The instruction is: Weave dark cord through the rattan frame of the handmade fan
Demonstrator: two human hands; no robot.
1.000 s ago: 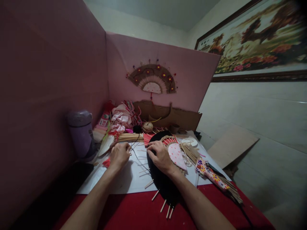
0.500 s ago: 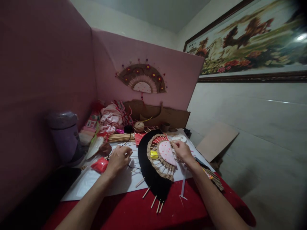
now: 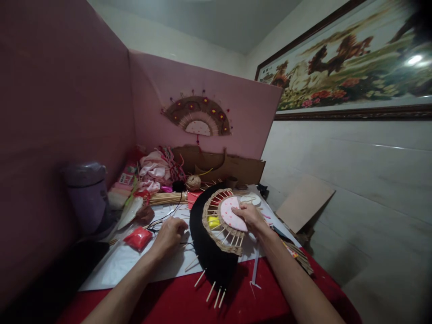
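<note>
A fan-shaped piece with a black outer band [image 3: 207, 249], a woven twine ring and thin sticks lies on the white sheet [image 3: 111, 265]. My right hand [image 3: 249, 217] grips its pink dotted half-circle [image 3: 230, 212], thumb on top and the other fingers underneath. Left of the black band, my left hand [image 3: 173, 231] is closed with fingertips together beside a dark cord [image 3: 186, 244]; what it pinches is too small to make out. A yellow packet [image 3: 213, 222] shows between the sticks.
A red packet [image 3: 138, 238] lies left of my left hand. Behind are a stick bundle [image 3: 167, 198], a twine ball [image 3: 193, 182] and pink cloth [image 3: 155, 165]. A lilac bin [image 3: 88, 198] stands at left. A finished fan [image 3: 199, 116] hangs on the pink board.
My right hand has moved down and left onto the pink half-circle and taken hold of it. The fan piece has shifted slightly left. My left hand has closed more and lowered a little.
</note>
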